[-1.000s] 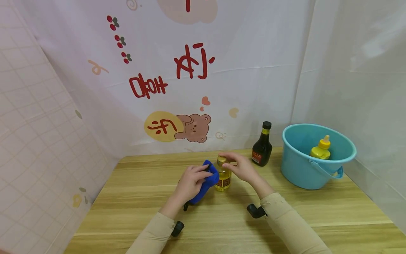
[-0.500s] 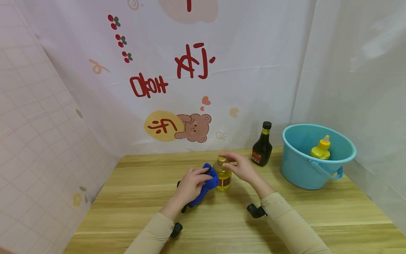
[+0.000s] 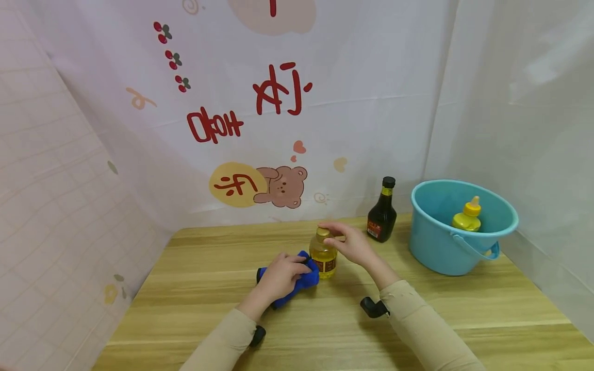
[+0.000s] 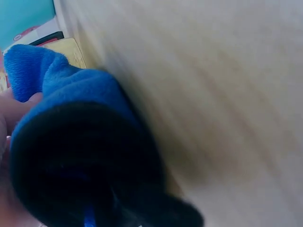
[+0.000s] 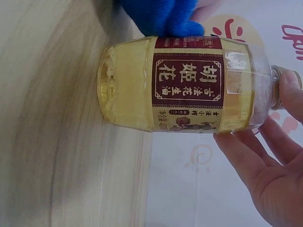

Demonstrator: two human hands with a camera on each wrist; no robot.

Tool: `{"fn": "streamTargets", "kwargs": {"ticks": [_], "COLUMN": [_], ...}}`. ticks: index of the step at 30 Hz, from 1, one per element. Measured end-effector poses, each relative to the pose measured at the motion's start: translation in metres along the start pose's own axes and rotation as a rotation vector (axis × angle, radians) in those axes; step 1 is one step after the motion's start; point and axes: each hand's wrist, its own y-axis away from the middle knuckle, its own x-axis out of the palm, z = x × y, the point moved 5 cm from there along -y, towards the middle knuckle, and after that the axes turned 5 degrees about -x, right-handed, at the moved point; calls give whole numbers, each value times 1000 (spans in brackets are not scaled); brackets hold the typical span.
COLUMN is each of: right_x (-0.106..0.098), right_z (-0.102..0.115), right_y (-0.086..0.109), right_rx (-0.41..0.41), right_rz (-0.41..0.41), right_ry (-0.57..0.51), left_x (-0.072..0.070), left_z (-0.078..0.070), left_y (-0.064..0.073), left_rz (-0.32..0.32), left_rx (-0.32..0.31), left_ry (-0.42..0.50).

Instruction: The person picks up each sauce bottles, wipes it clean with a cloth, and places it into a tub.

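Open counter (image 3: 199,299) stretches left of a blue cloth (image 3: 309,279) that blocks the left side of an oil bottle (image 3: 325,258); at right, a dark bottle (image 3: 382,217) and a bucket (image 3: 438,252) stand with only a narrow gap between, the curtain (image 3: 371,134) close behind.

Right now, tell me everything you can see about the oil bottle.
The bottle is clear, perhaps plastic, with yellow liquid to about its shoulder, a gold cap and a red and cream label. It stands upright on the table. The right hand holds it by the top, and the blue cloth in the left hand touches its side.
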Motion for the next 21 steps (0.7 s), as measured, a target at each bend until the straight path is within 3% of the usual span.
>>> {"fn": "streamTargets", "kwargs": {"ticks": [8, 12, 16, 21], "right_x": [0, 0, 0, 0], "right_z": [1, 1, 1, 1], "right_y": [-1, -1, -1, -1], "right_rx": [8, 2, -9, -11], "right_rz": [4, -5, -17, -12], "right_ry": [2, 6, 10, -5], "left_x": [2, -7, -29, -61], "left_z": [3, 10, 16, 13], "left_y": [-3, -2, -5, -13], "left_rz": [78, 76, -25, -231], "left_rx": [-7, -33, -61, -28], "left_ry": [-49, -26, 61, 135]}}
